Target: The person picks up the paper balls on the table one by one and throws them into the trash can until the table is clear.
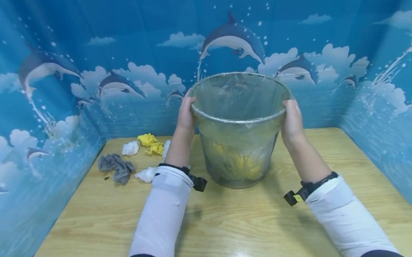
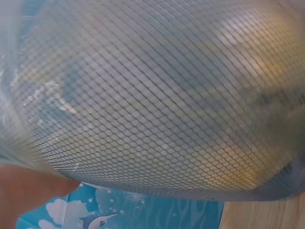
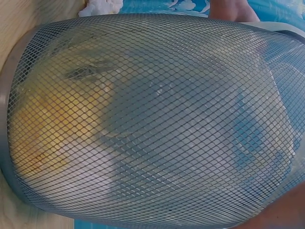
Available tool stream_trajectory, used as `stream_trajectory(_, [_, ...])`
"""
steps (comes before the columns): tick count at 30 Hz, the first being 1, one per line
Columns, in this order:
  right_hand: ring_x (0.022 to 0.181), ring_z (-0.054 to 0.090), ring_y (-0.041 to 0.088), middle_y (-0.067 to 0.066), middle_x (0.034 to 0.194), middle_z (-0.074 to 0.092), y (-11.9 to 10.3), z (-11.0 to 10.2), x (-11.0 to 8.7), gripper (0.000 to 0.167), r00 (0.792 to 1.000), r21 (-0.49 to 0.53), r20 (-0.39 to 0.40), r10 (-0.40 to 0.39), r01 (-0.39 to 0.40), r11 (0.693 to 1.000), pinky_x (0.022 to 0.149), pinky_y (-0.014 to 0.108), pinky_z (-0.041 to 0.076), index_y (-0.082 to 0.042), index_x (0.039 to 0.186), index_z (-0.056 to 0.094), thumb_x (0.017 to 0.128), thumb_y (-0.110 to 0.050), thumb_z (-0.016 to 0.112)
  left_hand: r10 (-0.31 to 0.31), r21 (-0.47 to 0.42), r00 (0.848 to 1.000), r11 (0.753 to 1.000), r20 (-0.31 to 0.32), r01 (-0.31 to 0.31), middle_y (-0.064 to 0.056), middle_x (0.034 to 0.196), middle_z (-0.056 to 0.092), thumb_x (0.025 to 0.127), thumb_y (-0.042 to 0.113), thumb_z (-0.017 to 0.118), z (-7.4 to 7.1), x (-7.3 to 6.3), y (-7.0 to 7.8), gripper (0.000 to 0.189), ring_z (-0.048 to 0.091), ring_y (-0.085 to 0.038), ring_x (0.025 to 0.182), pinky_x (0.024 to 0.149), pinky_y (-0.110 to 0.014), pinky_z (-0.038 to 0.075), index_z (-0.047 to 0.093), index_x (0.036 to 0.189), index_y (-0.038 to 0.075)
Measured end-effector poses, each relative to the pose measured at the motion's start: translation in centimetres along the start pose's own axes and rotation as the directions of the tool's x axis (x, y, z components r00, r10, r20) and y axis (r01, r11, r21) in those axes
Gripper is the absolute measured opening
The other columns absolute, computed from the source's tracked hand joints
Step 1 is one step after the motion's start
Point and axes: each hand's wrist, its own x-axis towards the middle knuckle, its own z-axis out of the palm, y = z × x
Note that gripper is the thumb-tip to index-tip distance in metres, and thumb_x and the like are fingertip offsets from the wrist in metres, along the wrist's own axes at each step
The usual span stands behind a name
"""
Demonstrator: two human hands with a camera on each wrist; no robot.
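A silver wire-mesh wastebasket (image 1: 238, 141), lined with a thin see-through bag, is held between both hands in the head view. My left hand (image 1: 186, 113) grips its left side just below the rim. The right side of the rim is gripped by my right hand (image 1: 292, 121). Fingers on the far side are hidden behind the basket. Yellow crumpled paper (image 3: 52, 124) shows through the mesh at the bottom in the right wrist view. Mesh (image 2: 143, 119) fills most of the left wrist view. I cannot tell whether the base touches the table.
Left of the basket, yellow crumpled paper (image 1: 148, 140), white crumpled paper (image 1: 130, 148) and a grey crumpled cloth or paper (image 1: 115, 166) lie on the wooden table (image 1: 217, 229). Another white crumpled piece (image 1: 146, 174) is beside the left forearm. Blue dolphin-print curtains (image 1: 162, 14) enclose the table.
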Motion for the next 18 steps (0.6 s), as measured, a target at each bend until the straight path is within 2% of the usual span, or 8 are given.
stream_trajectory(4, [0.150,0.005,0.015,0.001,0.164,0.004,0.1,0.1,0.0,0.066,1.000,0.017,-0.003,-0.013,0.013,1.000,0.121,0.029,0.007,-0.010,0.156,0.004,0.096,-0.025,0.025,-0.021,-0.082,0.998,0.996,0.065,0.026,0.005,0.164,0.005,0.100,0.029,0.035,-0.5,-0.3,0.0,0.062,0.011,-0.017,0.150,0.120,-0.040,0.019,0.012,0.157,0.025])
stream_trajectory(9, [0.150,0.002,0.014,0.000,0.164,0.001,0.2,0.3,-0.1,0.066,1.000,0.010,-0.018,-0.009,0.009,1.000,0.121,0.029,0.006,-0.011,0.157,0.003,0.096,-0.026,0.025,0.010,-0.116,0.992,0.993,0.124,0.005,0.004,0.164,0.003,0.104,0.035,0.029,-1.2,-0.6,-0.5,0.059,0.009,-0.020,0.151,0.122,-0.041,0.013,0.006,0.157,0.025])
stream_trajectory(13, [0.150,0.002,0.014,-0.001,0.164,0.000,0.2,0.4,-0.1,0.066,0.999,0.005,-0.032,0.007,-0.007,1.000,0.121,0.030,0.006,-0.012,0.157,0.002,0.097,-0.027,0.025,0.028,-0.121,0.990,0.993,0.142,-0.011,0.004,0.164,0.004,0.105,0.038,0.026,-1.7,-0.8,-1.0,0.058,0.009,-0.020,0.151,0.122,-0.042,0.011,0.005,0.157,0.023])
stream_trajectory(18, [0.148,0.014,0.017,0.004,0.162,0.011,0.2,0.4,-0.1,0.064,0.999,0.042,-0.047,-0.013,0.015,0.999,0.120,0.030,0.013,-0.009,0.156,0.009,0.096,-0.025,0.026,0.018,-0.140,0.992,0.990,0.121,-0.001,0.003,0.164,0.009,0.104,0.039,0.027,-2.3,-1.1,-1.6,0.058,0.012,-0.020,0.151,0.122,-0.044,0.010,0.009,0.157,0.024])
